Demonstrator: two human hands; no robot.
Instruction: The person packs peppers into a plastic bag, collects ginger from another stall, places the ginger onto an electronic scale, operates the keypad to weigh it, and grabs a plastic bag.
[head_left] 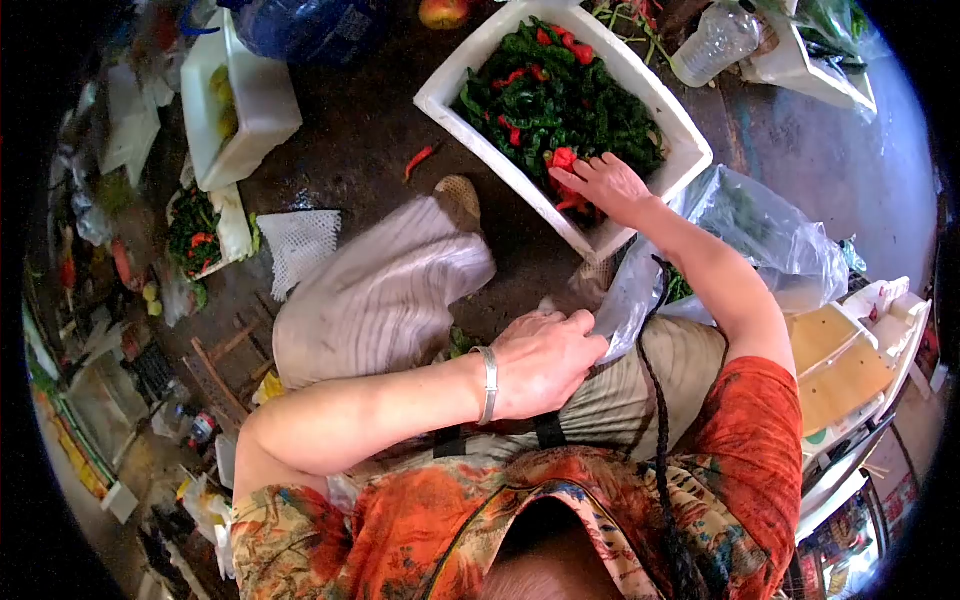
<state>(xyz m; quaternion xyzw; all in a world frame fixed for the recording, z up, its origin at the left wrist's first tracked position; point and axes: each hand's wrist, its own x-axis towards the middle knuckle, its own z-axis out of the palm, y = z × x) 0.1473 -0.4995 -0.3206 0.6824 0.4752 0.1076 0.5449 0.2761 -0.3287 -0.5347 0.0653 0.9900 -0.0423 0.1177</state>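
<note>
A white foam box [455, 75] holds dark green peppers [535, 95] with red ones mixed in. My right hand [608, 188] reaches over its near side, fingers closed on some red peppers [562, 160] at the top of the pile. Close to my lap, my left hand [548, 362], with a metal bracelet at the wrist, is closed on the edge of a clear plastic bag [625, 305]. The bag spreads out to the right beneath my right forearm, with something green inside it.
A single red pepper [418, 162] lies on the floor left of the box. Further left are a white mesh sheet [300, 245] and another foam box [265, 115]. A clear plastic bottle [715, 45] lies at the upper right. Wooden boards [840, 360] stand beside my right arm.
</note>
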